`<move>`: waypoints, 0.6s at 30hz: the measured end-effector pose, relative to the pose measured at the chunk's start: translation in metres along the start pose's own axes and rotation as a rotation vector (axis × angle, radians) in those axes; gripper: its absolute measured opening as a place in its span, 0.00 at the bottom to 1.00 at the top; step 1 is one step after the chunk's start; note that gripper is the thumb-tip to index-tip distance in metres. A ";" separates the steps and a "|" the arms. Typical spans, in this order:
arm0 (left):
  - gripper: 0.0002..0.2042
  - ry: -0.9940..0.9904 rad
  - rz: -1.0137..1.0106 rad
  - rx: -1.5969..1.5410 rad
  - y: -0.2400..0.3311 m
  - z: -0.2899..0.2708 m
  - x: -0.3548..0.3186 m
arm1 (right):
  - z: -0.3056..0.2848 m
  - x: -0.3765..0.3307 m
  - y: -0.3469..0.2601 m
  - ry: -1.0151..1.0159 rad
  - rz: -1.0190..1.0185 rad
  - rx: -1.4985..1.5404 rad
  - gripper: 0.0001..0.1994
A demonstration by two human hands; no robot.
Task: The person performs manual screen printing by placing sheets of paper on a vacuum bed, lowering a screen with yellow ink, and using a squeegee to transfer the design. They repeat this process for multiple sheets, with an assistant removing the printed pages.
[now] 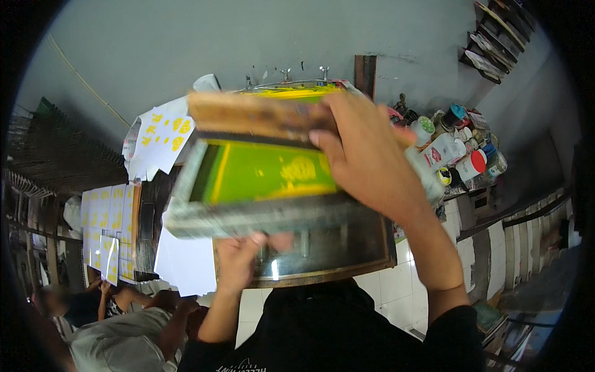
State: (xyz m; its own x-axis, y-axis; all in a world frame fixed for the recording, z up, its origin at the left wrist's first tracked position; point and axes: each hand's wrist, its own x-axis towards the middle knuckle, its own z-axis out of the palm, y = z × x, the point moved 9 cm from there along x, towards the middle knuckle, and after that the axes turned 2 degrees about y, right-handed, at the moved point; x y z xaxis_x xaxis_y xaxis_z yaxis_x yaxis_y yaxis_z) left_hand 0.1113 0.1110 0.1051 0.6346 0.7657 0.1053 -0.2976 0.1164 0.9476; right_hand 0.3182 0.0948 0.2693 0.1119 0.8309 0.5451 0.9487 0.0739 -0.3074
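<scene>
Squeegee (pixel 251 115), wooden and blurred, shows on my feed in the right hand (pixel 365 152), whose thumb and fingers are closed around its right end. It lies across the far side of a printing frame (pixel 229 218); whether the two touch, I cannot tell. The frame, blurred too, is over a glass-topped table (pixel 350 245), its green mesh (pixel 251 177) marked with yellow ink. At the near edge of the frame I see the left hand (pixel 238 255), thumb up and fingers partly hidden; I cannot tell if it grips or only touches. Left of the table I have white paper (pixel 187 260), and beyond it sheets printed in yellow (pixel 164 139). Bottles and jars (pixel 458 155) crowd together on the right. Down at the lower left is another person in a grey shirt (pixel 118 338).
</scene>
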 end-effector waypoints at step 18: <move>0.24 0.364 -0.861 -0.595 -0.190 -0.032 -0.114 | 0.183 -0.146 0.012 -0.449 -0.090 -0.080 0.19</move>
State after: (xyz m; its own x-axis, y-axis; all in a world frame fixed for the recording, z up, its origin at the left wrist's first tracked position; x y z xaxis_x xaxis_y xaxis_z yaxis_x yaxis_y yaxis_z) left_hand 0.0727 0.0224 -0.0967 0.5759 0.4115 -0.7064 -0.2151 0.9099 0.3547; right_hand 0.2595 0.0750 0.0433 -0.0947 0.9810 0.1694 0.9705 0.1289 -0.2037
